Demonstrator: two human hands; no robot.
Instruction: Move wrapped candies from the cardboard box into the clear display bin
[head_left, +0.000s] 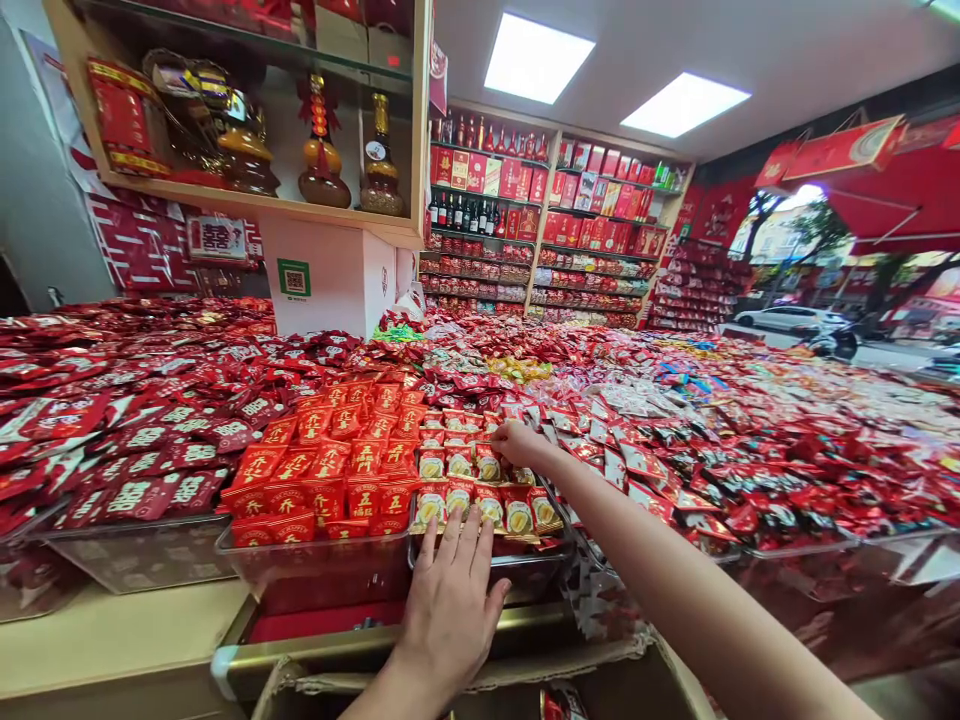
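My left hand (454, 590) lies flat with fingers stretched out, the fingertips on the front row of small gold-and-red wrapped candy packets (474, 500), which bear a round yellow picture. These packets stand in neat rows in a clear plastic bin (525, 570). Farther back, at the right side of the same rows, my right hand (516, 445) is closed, its fingertips pinching at a candy packet (487, 462); the fingers partly hide that spot. Orange-red candy packets (322, 465) with gold characters fill the bin just left of my left hand.
Below my hands is an open cardboard box (300, 685) with a few red packets inside. Dark red packets (142, 470) heap up at the left, more red and white ones (645, 465) at the right. A shelf with bottles (322, 160) overhangs the back left.
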